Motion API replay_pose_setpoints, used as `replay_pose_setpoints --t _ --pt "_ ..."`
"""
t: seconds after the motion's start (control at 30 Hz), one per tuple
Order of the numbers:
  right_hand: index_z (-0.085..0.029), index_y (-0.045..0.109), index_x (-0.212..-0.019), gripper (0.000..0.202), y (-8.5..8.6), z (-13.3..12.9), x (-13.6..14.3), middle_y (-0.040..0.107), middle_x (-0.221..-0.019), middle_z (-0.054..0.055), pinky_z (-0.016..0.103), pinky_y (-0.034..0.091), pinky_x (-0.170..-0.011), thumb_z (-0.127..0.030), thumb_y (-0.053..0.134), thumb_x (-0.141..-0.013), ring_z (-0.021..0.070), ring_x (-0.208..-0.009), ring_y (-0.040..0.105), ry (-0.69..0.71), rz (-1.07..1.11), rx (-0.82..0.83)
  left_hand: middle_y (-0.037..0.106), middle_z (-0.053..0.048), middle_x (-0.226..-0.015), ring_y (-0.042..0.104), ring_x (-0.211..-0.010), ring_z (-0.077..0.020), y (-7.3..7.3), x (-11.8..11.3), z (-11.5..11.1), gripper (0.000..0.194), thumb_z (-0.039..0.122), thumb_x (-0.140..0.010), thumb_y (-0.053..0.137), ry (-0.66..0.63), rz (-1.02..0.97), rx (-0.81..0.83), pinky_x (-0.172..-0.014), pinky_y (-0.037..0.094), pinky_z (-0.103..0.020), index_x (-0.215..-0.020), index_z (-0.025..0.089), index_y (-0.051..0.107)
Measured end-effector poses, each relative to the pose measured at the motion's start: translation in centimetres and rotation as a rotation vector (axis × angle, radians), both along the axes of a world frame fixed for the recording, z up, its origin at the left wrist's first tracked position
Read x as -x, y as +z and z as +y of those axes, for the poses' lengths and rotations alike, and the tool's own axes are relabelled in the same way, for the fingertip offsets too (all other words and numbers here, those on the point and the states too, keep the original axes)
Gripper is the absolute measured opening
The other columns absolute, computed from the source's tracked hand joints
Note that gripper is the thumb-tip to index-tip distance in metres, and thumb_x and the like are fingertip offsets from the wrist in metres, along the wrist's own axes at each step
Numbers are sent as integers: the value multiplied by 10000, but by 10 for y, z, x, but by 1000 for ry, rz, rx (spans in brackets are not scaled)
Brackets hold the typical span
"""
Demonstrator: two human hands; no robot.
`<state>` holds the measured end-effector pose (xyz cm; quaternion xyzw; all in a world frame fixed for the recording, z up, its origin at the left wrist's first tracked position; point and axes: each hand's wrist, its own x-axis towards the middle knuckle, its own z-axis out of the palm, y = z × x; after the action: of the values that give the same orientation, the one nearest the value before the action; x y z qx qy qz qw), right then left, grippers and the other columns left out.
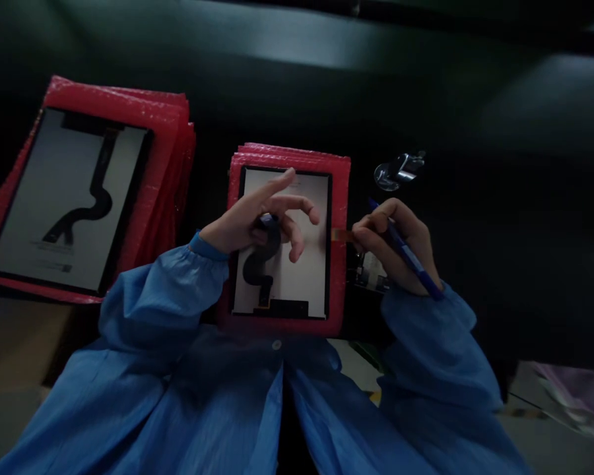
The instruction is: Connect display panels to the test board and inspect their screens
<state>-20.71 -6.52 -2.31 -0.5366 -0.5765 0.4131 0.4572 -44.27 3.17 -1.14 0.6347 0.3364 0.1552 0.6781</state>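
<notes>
Palm partly turned, my left hand (272, 211) is over an LCD screen panel (301, 277) with its fingers apart and loosely bent. The panel's black flex cable (256, 264) curves beneath this hand, and its upper end is partly hidden by the fingers. Under the panel is a stack of red foam sheets (340, 198). Just right of the stack, my right hand (406, 244) is closed round a blue pen (406, 254). Its fingertips also pinch a small orange-brown strip (342, 235), whose other end reaches over the red foam's edge.
At the left, another LCD panel (59, 178) with a black flex cable lies on a taller red foam stack (171, 165). A shiny tape dispenser-like object (400, 171) is behind my right hand. Small parts (371, 274) lie below that hand on the dark table (525, 264).
</notes>
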Motion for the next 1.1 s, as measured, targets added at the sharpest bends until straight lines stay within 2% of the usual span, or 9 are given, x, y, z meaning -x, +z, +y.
replay_pose_setpoints --t 0.1,0.13,0.23,0.33,0.43,0.53,0.67,0.87,1.1 --pt "-257 412 -764 394 1 11 9 641 -724 -17 292 493 -533 -431 755 -851 136 -569 574 55 52 7 598 -68 -501 397 -350 -139 1 -3 1 803 846 -839 258 -129 -70 355 -372 303 -309 -883 187 716" --pt "-258 413 -766 391 1 14 11 651 -732 -14 292 511 -549 -431 753 -852 137 -584 592 62 65 10 560 -61 -467 376 -349 -142 2 -4 1 784 823 -839 270 -136 -85 421 -377 299 -315 -860 181 718" --pt "-257 415 -767 382 -3 17 17 666 -754 -16 294 559 -608 -418 750 -857 137 -623 635 44 123 7 396 -21 -384 310 -349 -140 3 -5 -1 611 688 -833 366 -132 -142 518 -394 293 -324 -703 184 686" --pt "-254 414 -777 369 -6 13 21 672 -769 -24 312 586 -649 -380 750 -862 143 -650 668 2 183 10 263 19 -389 222 -367 -111 2 -7 -6 428 549 -792 499 -64 -205 525 -396 235 -305 -534 214 566" --pt "-253 414 -786 342 -8 7 24 686 -779 -24 316 585 -645 -328 737 -871 151 -667 688 -43 198 -5 313 32 -428 258 -412 -93 2 -9 -13 327 408 -802 638 64 -200 391 -426 238 -277 -553 198 608" --pt "-258 425 -792 314 -9 3 26 695 -785 -25 313 575 -630 -287 729 -864 157 -683 689 -73 172 -36 451 30 -479 347 -438 -84 3 -12 -21 238 366 -852 686 177 -105 88 -448 295 -258 -700 191 737" --pt "-260 437 -798 302 -9 0 26 709 -802 -33 292 561 -613 -217 733 -841 143 -676 677 -76 105 -74 577 13 -524 456 -456 -93 2 -15 -29 216 339 -886 675 174 -11 -274 -452 355 -240 -772 191 783" --pt "-264 435 -796 310 -11 -2 27 701 -810 -36 279 570 -608 -233 739 -851 135 -681 676 -67 87 -92 729 -17 -692 606 -565 -109 -3 -18 -31 235 320 -913 649 66 -16 -396 -514 443 -205 -803 171 793" --pt "-245 429 -814 300 -14 -2 28 704 -812 -40 221 556 -619 -220 721 -877 103 -680 671 -42 95 -147 681 12 -618 522 -474 -72 -2 -18 -32 220 281 -915 644 66 -5 -439 -460 402 -182 -818 150 792"
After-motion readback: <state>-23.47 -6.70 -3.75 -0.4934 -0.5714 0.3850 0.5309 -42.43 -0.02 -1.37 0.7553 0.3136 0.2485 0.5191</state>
